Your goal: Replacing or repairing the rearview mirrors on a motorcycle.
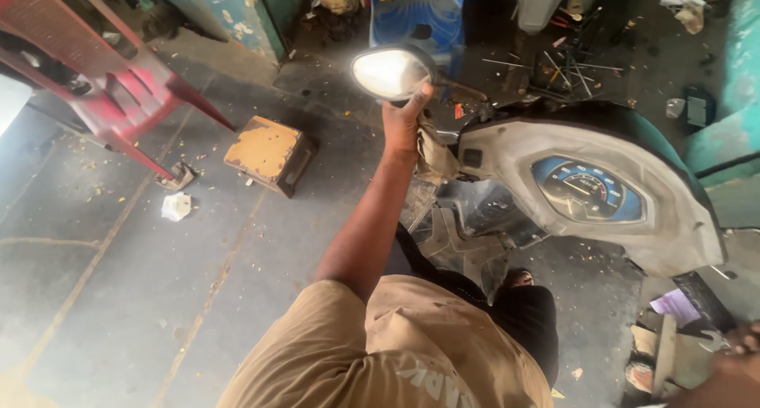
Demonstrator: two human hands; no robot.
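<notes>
Five fingers of the left hand [402, 123] clamp the mirror [389, 73] stalk at twelve o'clock; scooter dashboard [590, 190] sits at three. Right hand [740, 352], five o'clock, mostly cropped — grip impossible to tell.

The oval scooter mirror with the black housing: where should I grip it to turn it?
Grip the oval scooter mirror at its lower right rim from below, where the left hand already grips; the glass faces up, so hold the dark housing edge.
</notes>
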